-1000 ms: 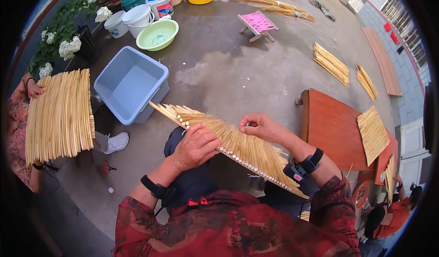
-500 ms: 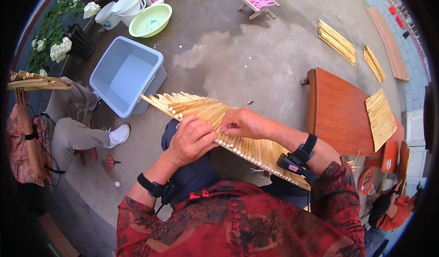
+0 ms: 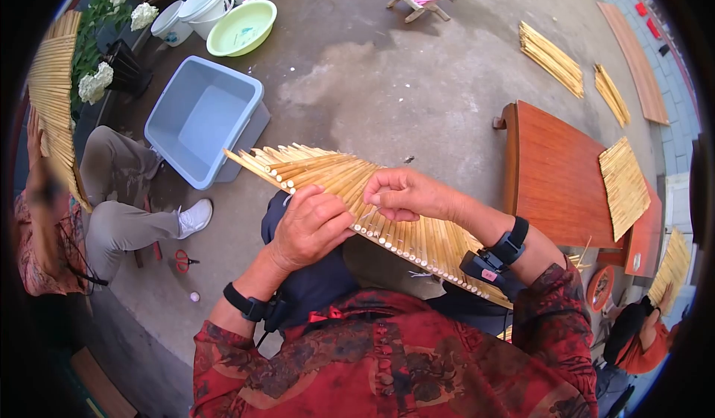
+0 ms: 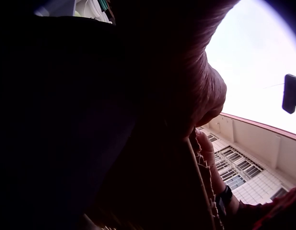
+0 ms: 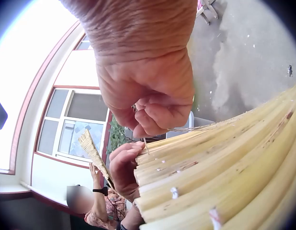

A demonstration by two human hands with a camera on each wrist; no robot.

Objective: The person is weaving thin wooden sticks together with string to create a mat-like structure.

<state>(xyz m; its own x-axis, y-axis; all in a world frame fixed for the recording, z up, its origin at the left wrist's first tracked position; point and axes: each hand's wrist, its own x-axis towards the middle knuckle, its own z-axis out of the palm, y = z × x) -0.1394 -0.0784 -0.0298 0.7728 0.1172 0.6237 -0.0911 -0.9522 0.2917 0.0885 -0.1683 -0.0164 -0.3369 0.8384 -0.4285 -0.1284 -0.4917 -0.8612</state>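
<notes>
A mat of straw-coloured reed stalks (image 3: 320, 168), laid side by side, slants across the lap with its cut ends toward the body. My left hand (image 3: 311, 228) grips its near edge, thumb underneath hidden in the head view. Just right of it, over the mat, my right hand (image 3: 402, 195) has curled fingers and pinches a thin thread (image 5: 146, 146) that runs down to the reeds. Small white thread knots (image 5: 174, 192) show on the stalks in the right wrist view. The left wrist view is mostly dark, with the left hand (image 4: 205, 96) above the mat's edge.
A blue-grey tub (image 3: 205, 120) stands ahead left, near a pale green basin (image 3: 242, 29). To the right is a brown wooden table (image 3: 551, 172) bearing another reed mat (image 3: 624, 187). Scissors (image 3: 183, 262) lie on the floor. At left a seated person holds up a mat (image 3: 53, 98).
My right hand has come left across the mat to beside the left hand, then lifted slightly. My left hand keeps its grip. The person at left has turned their mat upright.
</notes>
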